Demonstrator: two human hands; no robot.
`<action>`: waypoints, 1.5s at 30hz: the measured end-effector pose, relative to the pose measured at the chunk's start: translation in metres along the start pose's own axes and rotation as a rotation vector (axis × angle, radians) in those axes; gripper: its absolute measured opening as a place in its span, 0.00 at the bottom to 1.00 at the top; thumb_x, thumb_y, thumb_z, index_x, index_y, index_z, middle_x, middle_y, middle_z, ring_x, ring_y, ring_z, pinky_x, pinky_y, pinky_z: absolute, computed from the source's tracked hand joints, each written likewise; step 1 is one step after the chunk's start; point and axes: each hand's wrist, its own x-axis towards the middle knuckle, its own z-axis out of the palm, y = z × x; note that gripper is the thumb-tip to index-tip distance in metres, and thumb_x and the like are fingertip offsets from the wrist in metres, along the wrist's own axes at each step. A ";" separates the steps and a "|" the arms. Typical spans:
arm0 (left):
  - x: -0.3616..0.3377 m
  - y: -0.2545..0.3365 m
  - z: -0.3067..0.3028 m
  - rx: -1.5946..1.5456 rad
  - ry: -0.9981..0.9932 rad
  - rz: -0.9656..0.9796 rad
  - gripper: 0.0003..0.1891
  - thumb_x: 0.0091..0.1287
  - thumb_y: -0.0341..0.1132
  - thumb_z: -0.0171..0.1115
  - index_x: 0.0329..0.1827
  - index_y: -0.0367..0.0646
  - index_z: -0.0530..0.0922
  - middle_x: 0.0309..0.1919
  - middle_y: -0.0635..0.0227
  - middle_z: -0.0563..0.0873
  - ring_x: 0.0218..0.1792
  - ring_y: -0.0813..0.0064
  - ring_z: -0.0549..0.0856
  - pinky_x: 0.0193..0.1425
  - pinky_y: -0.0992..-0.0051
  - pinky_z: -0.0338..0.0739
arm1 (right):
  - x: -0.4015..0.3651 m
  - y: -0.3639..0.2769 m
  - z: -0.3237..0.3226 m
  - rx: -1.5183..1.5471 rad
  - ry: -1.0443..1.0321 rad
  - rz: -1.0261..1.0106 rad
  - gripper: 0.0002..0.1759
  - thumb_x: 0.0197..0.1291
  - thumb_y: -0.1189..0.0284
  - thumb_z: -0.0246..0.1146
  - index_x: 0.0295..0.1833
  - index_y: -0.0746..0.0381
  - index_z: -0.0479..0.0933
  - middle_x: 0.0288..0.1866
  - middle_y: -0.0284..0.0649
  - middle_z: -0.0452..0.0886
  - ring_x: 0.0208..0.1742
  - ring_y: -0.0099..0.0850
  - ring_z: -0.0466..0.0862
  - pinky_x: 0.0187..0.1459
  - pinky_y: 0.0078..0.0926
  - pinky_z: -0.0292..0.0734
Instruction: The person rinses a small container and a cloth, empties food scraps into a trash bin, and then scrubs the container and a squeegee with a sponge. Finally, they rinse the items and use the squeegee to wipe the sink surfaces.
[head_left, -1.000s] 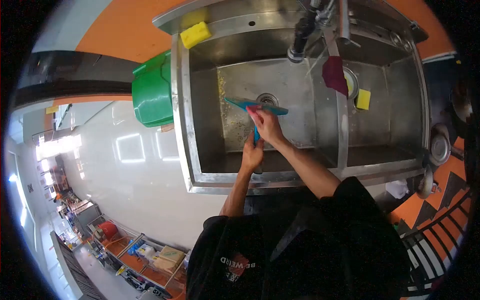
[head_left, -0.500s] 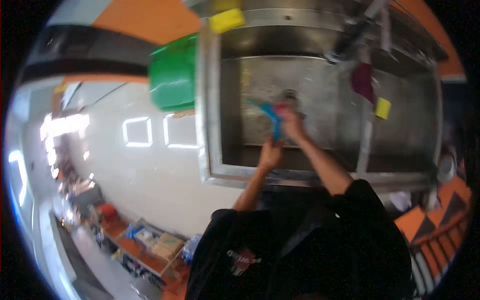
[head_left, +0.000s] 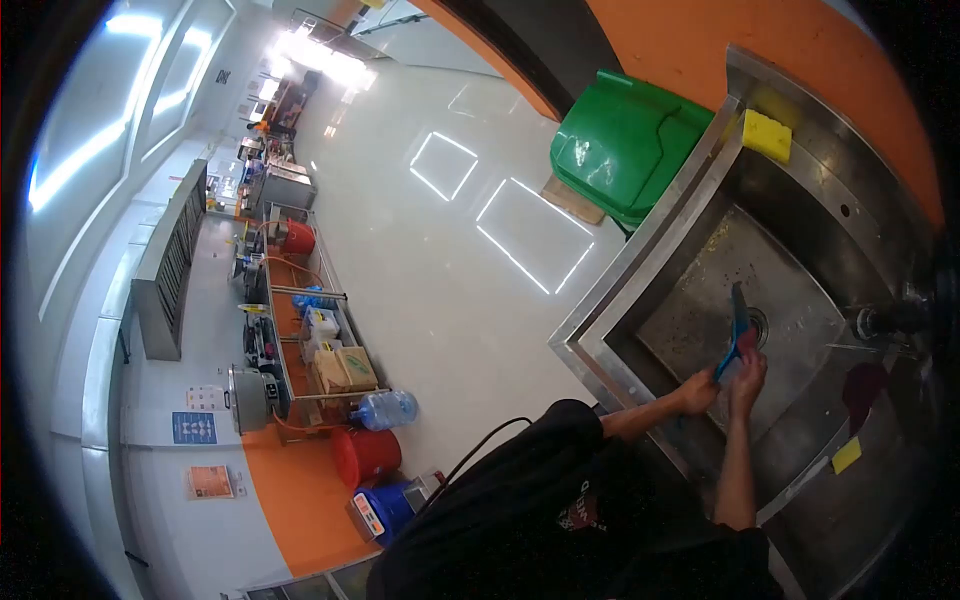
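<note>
Over the left basin of a steel sink (head_left: 650,295), my left hand (head_left: 698,392) is closed around the lower end of a long, thin blue tool (head_left: 738,325). Its kind is not clear; the far end looks darker teal and points away from me. My right hand (head_left: 746,378) is closed beside it, with a dark red cloth or pad (head_left: 747,342) pressed against the tool. Beneath the tool's tip lies the round drain (head_left: 758,322). The fingers of both hands are partly hidden.
A yellow sponge (head_left: 767,136) sits on the sink's back ledge, another yellow piece (head_left: 847,456) on the divider near a maroon cloth (head_left: 862,392). The faucet (head_left: 885,320) is at right. A green bin (head_left: 630,145) stands beside the sink; shelves (head_left: 290,330) line the far wall.
My view has swung left and tilted, so the sink now appears at the right and more of the room shows. Both hands stay on the blue tool, now drawn closer together.
</note>
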 end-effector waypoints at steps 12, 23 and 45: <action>-0.009 0.025 -0.023 -0.149 -0.116 -0.126 0.31 0.65 0.32 0.48 0.71 0.33 0.53 0.43 0.44 0.82 0.37 0.55 0.84 0.41 0.62 0.77 | 0.002 0.010 -0.007 -0.034 -0.035 0.070 0.14 0.68 0.74 0.50 0.55 0.67 0.73 0.50 0.50 0.75 0.52 0.47 0.74 0.54 0.41 0.67; 0.007 0.000 -0.042 0.240 -0.094 0.103 0.19 0.62 0.29 0.50 0.56 0.32 0.71 0.36 0.48 0.82 0.39 0.58 0.81 0.46 0.59 0.74 | 0.040 -0.071 -0.001 0.194 -0.237 -0.088 0.22 0.59 0.85 0.51 0.59 0.64 0.74 0.57 0.48 0.78 0.58 0.40 0.79 0.57 0.31 0.72; 0.001 0.022 -0.047 0.433 -0.134 0.068 0.27 0.65 0.32 0.49 0.67 0.31 0.61 0.39 0.43 0.82 0.34 0.56 0.84 0.39 0.61 0.77 | 0.051 -0.065 0.009 0.103 -0.101 -0.169 0.18 0.59 0.83 0.53 0.55 0.66 0.74 0.61 0.52 0.74 0.64 0.46 0.73 0.59 0.40 0.72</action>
